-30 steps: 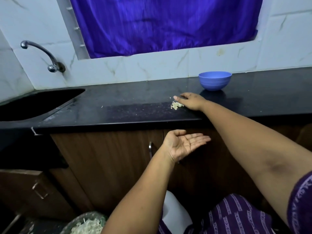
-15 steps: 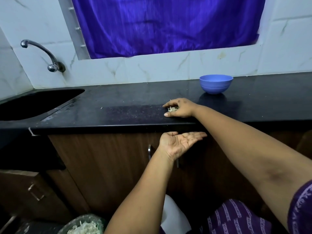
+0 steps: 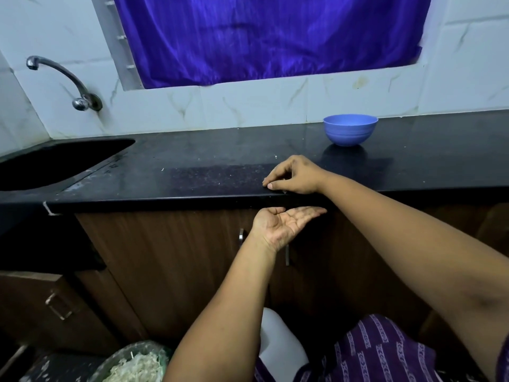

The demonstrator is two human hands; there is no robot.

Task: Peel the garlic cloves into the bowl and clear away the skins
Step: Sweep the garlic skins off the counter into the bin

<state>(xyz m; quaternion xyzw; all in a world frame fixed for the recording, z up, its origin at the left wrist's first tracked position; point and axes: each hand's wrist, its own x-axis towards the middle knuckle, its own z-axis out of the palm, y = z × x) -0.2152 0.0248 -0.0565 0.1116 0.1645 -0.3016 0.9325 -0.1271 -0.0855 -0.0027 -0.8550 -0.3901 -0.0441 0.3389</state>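
Right hand [image 3: 296, 176] slid to the worktop [image 3: 192, 161] edge, fingers curled over now-hidden skins, left hand [image 3: 283, 223] open-palmed just below, blue bowl [image 3: 350, 130] behind, bin [image 3: 132, 363] down left.

Right hand [image 3: 296, 176] curled, palm down; left hand [image 3: 285, 224] flat, palm up.

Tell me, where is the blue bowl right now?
In the head view the blue bowl sits on the black counter, toward the right and back near the tiled wall, just beyond the right hand at the counter's front edge.
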